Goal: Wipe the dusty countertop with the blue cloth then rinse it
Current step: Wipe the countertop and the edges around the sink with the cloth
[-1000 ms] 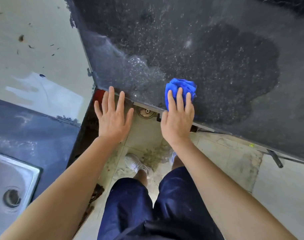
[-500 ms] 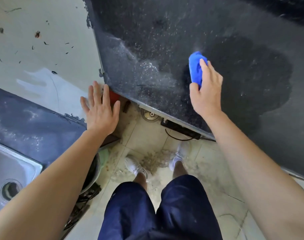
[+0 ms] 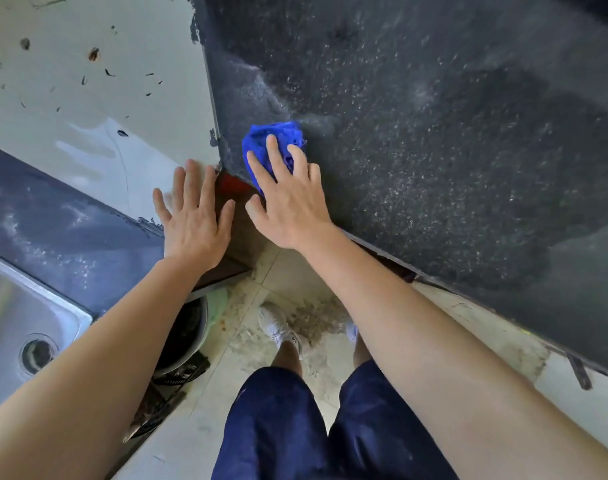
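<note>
Right hand point(image 3: 288, 202) spread flat, pressing bunched blue cloth point(image 3: 266, 142) on dusty dark worktop point(image 3: 434, 150), left hand point(image 3: 195, 220) at its nine o'clock, fingers splayed, holding nothing

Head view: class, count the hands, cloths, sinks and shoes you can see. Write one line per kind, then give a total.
Hands: 2, the left hand and the right hand
Cloths: 1, the blue cloth
Sinks: 1, the sink
Shoes: 2, the left shoe and the right shoe, partly hidden behind the arm
Total: 6
</note>
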`<state>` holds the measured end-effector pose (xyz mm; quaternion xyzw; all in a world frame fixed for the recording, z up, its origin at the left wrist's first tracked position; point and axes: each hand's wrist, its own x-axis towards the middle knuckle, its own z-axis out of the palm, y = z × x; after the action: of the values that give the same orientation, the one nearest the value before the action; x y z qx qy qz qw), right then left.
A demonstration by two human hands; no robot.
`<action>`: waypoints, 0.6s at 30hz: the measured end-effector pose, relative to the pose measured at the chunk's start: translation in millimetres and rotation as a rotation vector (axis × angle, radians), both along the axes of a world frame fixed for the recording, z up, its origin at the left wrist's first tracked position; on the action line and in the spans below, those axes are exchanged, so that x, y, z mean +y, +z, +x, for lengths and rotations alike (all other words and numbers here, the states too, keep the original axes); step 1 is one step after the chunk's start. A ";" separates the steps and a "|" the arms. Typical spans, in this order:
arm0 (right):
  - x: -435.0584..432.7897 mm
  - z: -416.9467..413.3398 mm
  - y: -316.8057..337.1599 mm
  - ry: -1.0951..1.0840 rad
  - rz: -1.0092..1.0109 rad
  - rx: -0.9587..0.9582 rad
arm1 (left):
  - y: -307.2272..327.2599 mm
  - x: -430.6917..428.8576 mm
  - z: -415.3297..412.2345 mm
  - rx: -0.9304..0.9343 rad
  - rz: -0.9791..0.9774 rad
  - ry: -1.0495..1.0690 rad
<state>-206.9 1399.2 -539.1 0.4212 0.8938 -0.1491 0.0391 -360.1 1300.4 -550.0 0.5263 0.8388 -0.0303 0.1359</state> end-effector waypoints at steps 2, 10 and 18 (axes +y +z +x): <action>16.2 11.0 -4.7 0.085 0.052 0.026 | 1.6 -0.8 -3.3 0.011 -0.010 0.021; 94.5 128.4 -12.4 -0.233 0.191 0.028 | -3.3 9.9 -11.0 0.047 0.004 -0.027; 125.3 138.2 -22.6 -0.068 0.058 -0.007 | -9.8 15.6 -38.8 0.042 0.075 -0.031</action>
<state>-68.7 1524.5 -561.7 0.4529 0.8827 -0.1228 0.0249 -398.9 1316.0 -559.9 0.5430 0.8339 -0.0120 0.0981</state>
